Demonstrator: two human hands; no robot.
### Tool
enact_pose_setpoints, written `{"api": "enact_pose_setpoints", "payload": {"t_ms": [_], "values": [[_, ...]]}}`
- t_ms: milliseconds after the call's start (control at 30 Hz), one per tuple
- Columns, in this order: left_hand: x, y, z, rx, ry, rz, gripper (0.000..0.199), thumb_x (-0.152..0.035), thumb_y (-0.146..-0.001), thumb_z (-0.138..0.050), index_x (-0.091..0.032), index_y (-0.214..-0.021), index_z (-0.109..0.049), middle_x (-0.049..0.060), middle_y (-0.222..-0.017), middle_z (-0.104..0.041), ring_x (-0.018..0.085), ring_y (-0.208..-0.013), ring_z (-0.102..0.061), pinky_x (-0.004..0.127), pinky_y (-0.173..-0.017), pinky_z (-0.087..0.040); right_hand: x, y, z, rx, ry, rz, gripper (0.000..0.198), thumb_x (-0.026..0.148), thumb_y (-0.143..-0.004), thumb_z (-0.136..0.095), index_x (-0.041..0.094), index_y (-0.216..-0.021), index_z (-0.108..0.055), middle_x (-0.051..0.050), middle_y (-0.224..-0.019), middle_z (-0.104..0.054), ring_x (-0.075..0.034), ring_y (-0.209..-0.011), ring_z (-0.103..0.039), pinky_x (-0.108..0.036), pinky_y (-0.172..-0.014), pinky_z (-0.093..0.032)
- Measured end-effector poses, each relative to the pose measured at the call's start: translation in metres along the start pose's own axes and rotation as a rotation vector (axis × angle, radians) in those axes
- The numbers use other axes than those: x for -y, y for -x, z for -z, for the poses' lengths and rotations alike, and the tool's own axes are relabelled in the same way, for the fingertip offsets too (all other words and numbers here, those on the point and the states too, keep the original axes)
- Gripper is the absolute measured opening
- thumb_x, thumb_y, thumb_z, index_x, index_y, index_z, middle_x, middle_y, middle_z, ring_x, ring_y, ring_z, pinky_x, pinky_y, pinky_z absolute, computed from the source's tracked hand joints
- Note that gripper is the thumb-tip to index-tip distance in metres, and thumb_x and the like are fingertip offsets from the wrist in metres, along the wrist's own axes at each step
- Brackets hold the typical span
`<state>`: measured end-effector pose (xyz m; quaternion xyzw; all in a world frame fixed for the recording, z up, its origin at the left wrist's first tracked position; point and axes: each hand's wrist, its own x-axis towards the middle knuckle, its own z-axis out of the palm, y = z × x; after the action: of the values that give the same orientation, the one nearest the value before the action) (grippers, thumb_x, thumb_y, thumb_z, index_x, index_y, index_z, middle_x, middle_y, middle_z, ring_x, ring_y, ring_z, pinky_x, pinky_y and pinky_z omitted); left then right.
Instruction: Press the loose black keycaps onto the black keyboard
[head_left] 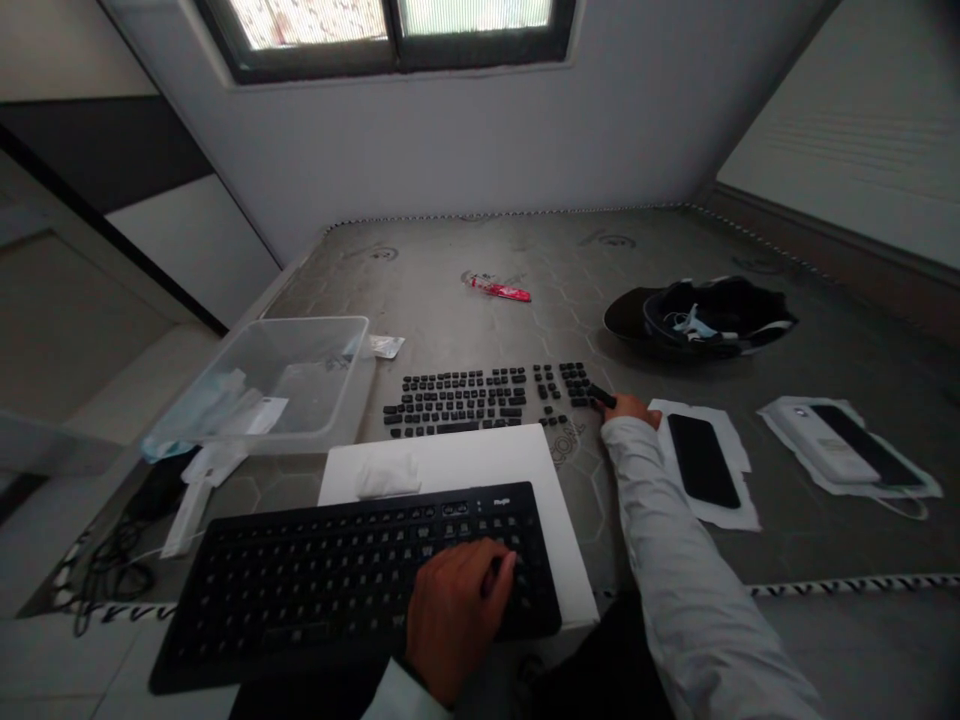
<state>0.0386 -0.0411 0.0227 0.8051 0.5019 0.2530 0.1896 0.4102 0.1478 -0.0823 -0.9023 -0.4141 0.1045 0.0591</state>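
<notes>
My left hand [459, 610] rests over the right half of a black keyboard [300, 570], its fingers curled and the thumb pressed close to the index finger. Whatever sits in that pinch, if anything, is too dark to see. My right hand [634, 408] reaches forward, closed on a short black stick-like tool [601, 395]. The tool's far end is by the right edge of many loose black keycaps [465, 400], laid out in keyboard order on the grey mattress. Under the keyboard lies a white board or box [559, 535], with a folded white tissue [388, 477] on it.
A clear plastic bin [352, 385] with wrappers stands at the left, near a black cable [120, 575]. Farther off lie a red-and-clear packet [502, 290] and a dark cap-like helmet [701, 315]. At the right are a black phone [703, 460] on white paper and a white device [836, 440].
</notes>
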Motion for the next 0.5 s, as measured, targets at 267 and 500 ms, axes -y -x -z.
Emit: {"api": "enact_pose_setpoints", "payload": {"t_ms": [267, 500], "values": [[0.0019, 0.0008, 0.0000, 0.003, -0.018, 0.011, 0.018, -0.030, -0.094, -0.055, -0.023, -0.081, -0.065, -0.003, -0.065, -0.063, 0.012, -0.060, -0.061, 0.025, -0.057, -0.041, 0.0001, 0.0023, -0.0034, 0.012, -0.029, 0.018, 0.033, 0.042, -0.088, -0.057, 0.020, -0.110, -0.071, -0.016, -0.108, -0.069, -0.030, -0.101, -0.058, -0.045, -0.083, -0.029], [0.0020, 0.0015, 0.0002, 0.026, -0.005, 0.029, 0.018, -0.030, -0.095, -0.053, -0.024, -0.082, -0.064, -0.004, -0.066, -0.063, 0.012, -0.061, -0.060, 0.025, -0.059, -0.041, 0.0016, 0.0031, -0.0018, -0.020, -0.039, 0.005, 0.030, 0.038, -0.089, -0.057, 0.023, -0.111, -0.071, -0.015, -0.108, -0.068, -0.027, -0.099, -0.057, -0.045, -0.083, -0.028]]}}
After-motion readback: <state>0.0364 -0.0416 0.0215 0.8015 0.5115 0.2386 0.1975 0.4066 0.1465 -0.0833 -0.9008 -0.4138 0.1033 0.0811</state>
